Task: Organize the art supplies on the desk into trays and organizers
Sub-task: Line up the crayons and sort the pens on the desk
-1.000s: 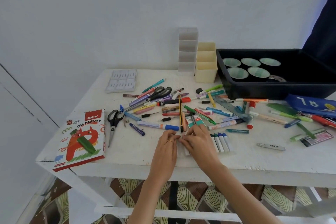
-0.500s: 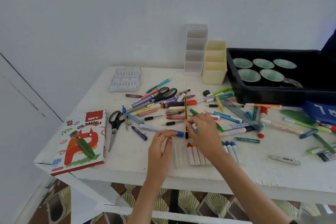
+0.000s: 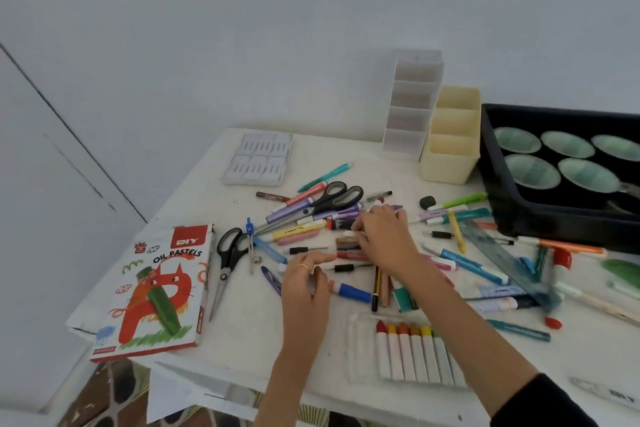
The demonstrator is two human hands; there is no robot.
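**Both hands in the pile behind the pastels**

Nearest, at the front edge of the desk (image 3: 242,340): pastels (image 3: 412,354), side by side in a clear tray (image 3: 360,350). Just behind and left of pastels: left hand (image 3: 304,284), fingers curled over a blue-capped marker (image 3: 351,291), forefinger out; cannot tell whether gripping. Farther behind pastels: right hand (image 3: 386,243), fingers bent down onto loose stubs (image 3: 347,245) in the pen pile (image 3: 301,215); hold likewise unclear. Well left of pastels: box (image 3: 162,288), lying flat, scissors (image 3: 230,253) between. Far behind pastels: white organizer (image 3: 412,104) touching cream organizer (image 3: 450,142), both upright. Behind and right of pastels: black bin (image 3: 554,218).
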